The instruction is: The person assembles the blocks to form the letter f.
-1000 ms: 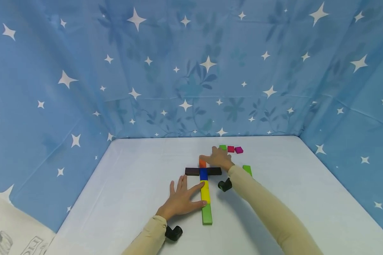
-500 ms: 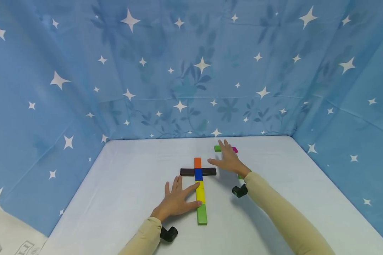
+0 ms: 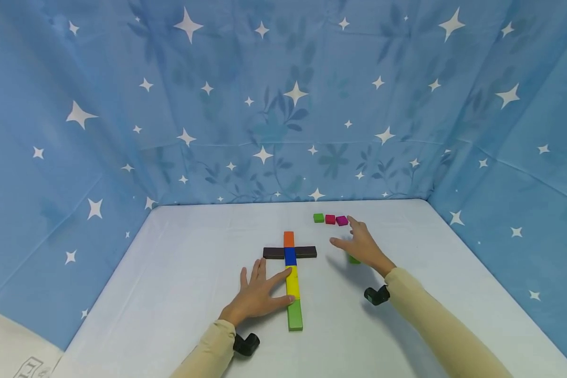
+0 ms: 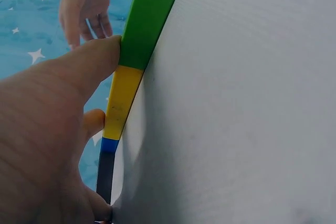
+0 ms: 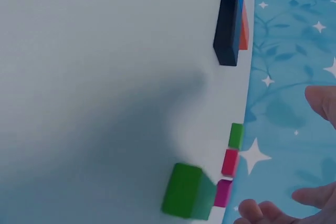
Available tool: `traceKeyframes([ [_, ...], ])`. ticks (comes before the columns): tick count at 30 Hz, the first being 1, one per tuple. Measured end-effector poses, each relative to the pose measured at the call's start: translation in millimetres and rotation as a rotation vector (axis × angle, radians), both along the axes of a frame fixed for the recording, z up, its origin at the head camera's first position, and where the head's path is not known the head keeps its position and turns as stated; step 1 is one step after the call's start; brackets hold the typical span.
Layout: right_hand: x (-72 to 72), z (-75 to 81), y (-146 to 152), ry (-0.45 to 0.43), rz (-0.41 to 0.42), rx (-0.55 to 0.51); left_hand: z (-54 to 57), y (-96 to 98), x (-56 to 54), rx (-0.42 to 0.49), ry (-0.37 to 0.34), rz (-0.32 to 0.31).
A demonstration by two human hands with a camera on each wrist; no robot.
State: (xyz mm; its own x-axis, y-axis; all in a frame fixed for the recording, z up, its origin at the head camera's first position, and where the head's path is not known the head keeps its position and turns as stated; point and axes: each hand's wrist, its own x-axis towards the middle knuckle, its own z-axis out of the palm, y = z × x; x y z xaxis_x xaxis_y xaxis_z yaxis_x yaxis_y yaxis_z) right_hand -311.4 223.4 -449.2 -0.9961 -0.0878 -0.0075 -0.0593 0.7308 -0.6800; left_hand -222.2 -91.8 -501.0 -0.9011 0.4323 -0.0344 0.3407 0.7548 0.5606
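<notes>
A row of blocks runs away from me on the table: a green block (image 3: 295,315), a yellow block (image 3: 292,283), a blue block (image 3: 290,256) and an orange block (image 3: 289,239). Black blocks (image 3: 305,252) lie on either side of the blue one, making a cross. My left hand (image 3: 255,296) is spread beside the row, its thumb and index fingertips at the yellow block's ends. Over the table at right, my right hand (image 3: 366,248) holds nothing, its fingers apart. Below it sits another green block (image 5: 184,191), partly hidden by the hand in the head view.
Behind the cross, a small green block (image 3: 318,218), a red block (image 3: 330,219) and a magenta block (image 3: 342,220) stand in a line. A blue star-patterned curtain (image 3: 245,105) surrounds the white table (image 3: 193,252). Each wrist wears a black camera (image 3: 247,344).
My right hand has moved from beside the orange block to the right and slightly nearer, uncovering the small blocks. My left hand stays at the yellow block. The head view has shifted slightly.
</notes>
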Motion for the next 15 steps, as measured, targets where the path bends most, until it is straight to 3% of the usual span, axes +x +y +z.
traceKeyframes([
  [15, 17.3, -24.3, 35, -0.029, -0.037, 0.005, 1.0, 0.0, 0.9, -0.001, 0.001, 0.000],
])
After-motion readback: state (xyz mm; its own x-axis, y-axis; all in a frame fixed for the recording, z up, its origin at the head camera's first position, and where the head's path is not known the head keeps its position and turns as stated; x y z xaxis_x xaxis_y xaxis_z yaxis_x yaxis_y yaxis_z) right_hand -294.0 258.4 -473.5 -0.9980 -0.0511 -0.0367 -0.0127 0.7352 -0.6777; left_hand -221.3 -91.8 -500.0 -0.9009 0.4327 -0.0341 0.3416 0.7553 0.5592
